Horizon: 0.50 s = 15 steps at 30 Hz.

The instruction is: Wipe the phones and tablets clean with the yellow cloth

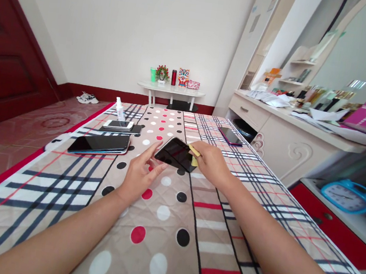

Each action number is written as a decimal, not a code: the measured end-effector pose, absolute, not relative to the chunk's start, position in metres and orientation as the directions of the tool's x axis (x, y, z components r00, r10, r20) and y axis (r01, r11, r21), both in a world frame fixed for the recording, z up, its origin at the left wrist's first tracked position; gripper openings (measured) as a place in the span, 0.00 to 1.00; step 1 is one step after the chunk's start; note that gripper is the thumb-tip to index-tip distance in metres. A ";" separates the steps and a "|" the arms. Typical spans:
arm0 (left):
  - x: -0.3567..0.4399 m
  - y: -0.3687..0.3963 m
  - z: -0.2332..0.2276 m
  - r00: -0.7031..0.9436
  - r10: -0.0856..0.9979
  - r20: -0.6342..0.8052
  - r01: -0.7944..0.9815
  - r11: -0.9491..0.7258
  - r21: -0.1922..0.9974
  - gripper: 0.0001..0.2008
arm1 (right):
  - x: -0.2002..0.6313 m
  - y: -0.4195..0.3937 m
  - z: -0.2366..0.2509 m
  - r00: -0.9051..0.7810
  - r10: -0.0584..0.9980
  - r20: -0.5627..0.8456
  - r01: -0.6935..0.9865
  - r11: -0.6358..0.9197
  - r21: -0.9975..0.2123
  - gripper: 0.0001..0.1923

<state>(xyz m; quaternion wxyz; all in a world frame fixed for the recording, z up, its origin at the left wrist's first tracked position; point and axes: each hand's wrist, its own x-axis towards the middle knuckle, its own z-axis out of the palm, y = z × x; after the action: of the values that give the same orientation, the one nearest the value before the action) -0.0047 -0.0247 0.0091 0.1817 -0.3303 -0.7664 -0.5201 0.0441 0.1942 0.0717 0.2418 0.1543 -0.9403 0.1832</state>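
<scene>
The dark phone point(175, 153) is tilted up off the patterned quilt point(168, 244), near its middle. The left hand point(140, 172) props the phone's near edge with loosely spread fingers, pinching rather than clamping. The right hand point(211, 161) is closed around a yellow cloth point(195, 155) pressed to the phone's right edge (only a corner shows). Left of the phone lie a tablet point(99, 144) and a spray bottle point(119, 109). Wiping well likely calls for steady support beneath and light, even strokes across the glass.

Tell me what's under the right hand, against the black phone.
A yellow cloth shows under the right hand, pressed against the black phone that the left hand steadies. Only its edge shows; the hand covers the rest of it.
</scene>
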 end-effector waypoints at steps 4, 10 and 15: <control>-0.005 -0.025 0.009 -0.669 0.321 0.671 0.743 0.246 0.623 0.23 | 0.048 0.190 0.074 -0.872 -0.251 0.421 -0.304 0.950 -0.064 0.16; -0.007 -0.023 0.007 -0.639 0.405 0.654 0.767 0.279 0.577 0.11 | 0.052 0.172 0.070 -0.903 -0.273 0.331 -0.264 0.962 0.071 0.12; -0.005 -0.023 0.008 -0.709 0.316 0.630 0.703 0.388 0.597 0.10 | 0.051 0.178 0.063 -0.879 -0.276 0.389 -0.301 0.954 -0.003 0.16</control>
<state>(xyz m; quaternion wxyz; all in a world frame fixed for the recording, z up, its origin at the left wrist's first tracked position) -0.0054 -0.0229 0.0081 0.2129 -0.3162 -0.8053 -0.4541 0.0506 0.1776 0.0631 0.1961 0.1487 -0.9687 0.0318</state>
